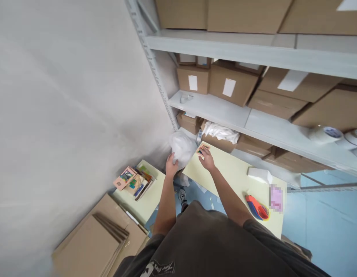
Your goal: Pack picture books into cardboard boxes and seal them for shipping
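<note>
My left hand (172, 165) grips a crumpled white plastic bag (182, 149) at the edge of a pale yellow table (224, 173). My right hand (207, 159) rests on that table, its fingers closed on a small colourful card (203, 149). The two hands stand close together, with the bag just left of the card. Part of the bag is hidden behind my left hand.
A metal shelf (210, 107) holds cardboard boxes (232, 82) and tape rolls (325, 134). The table carries a white block (259, 175) and an orange-blue tape dispenser (257, 207). Stacked booklets (134, 183) lie on a second yellow table (146, 206). Flattened cardboard (94, 238) leans below the wall.
</note>
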`<state>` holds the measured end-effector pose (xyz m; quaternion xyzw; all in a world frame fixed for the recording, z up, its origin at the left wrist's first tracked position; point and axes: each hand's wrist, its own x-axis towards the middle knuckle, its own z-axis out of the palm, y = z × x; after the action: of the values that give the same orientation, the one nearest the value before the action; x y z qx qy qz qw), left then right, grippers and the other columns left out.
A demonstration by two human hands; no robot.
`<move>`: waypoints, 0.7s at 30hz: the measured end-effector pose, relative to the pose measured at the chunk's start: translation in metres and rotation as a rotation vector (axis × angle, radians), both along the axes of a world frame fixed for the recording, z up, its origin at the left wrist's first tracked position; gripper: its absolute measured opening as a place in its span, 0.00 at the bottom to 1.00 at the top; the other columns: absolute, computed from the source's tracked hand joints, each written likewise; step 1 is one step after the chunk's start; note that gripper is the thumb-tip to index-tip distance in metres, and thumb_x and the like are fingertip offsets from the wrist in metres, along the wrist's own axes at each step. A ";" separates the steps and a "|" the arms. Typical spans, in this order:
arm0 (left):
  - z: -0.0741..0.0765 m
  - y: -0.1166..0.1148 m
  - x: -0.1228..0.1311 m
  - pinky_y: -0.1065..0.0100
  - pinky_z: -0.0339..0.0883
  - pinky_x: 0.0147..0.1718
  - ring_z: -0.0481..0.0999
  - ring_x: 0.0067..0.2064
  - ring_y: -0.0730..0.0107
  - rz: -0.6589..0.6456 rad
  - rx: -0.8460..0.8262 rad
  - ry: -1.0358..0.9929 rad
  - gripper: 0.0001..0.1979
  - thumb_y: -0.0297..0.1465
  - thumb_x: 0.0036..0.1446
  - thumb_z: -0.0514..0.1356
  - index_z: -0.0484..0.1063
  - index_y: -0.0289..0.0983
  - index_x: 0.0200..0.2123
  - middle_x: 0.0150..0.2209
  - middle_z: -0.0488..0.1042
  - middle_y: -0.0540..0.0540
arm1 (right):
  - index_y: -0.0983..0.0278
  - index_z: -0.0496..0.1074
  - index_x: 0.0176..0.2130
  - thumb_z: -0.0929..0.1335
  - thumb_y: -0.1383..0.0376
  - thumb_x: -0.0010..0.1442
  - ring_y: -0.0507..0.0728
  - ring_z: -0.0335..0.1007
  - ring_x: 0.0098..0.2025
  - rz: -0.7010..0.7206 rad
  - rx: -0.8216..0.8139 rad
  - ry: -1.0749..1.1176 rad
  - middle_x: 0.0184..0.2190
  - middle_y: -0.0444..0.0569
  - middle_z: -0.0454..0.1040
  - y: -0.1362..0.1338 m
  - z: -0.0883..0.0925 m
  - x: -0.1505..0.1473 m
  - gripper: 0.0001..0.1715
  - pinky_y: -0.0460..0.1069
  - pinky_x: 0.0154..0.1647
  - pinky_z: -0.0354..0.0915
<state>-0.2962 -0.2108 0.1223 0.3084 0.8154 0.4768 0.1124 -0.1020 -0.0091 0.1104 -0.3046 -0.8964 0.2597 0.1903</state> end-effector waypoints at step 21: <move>-0.125 0.023 -0.185 0.49 0.66 0.68 0.66 0.72 0.50 -0.051 -0.146 -0.376 0.29 0.35 0.66 0.63 0.68 0.43 0.69 0.72 0.67 0.39 | 0.63 0.68 0.71 0.66 0.60 0.67 0.65 0.59 0.75 -0.005 -0.207 -0.153 0.72 0.55 0.66 -0.001 -0.114 -0.212 0.36 0.61 0.77 0.57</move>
<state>-0.4816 -0.1873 -0.0030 0.2255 0.8044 0.4627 0.2968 -0.3142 -0.0098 -0.0041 -0.3440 -0.8759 0.3262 0.0897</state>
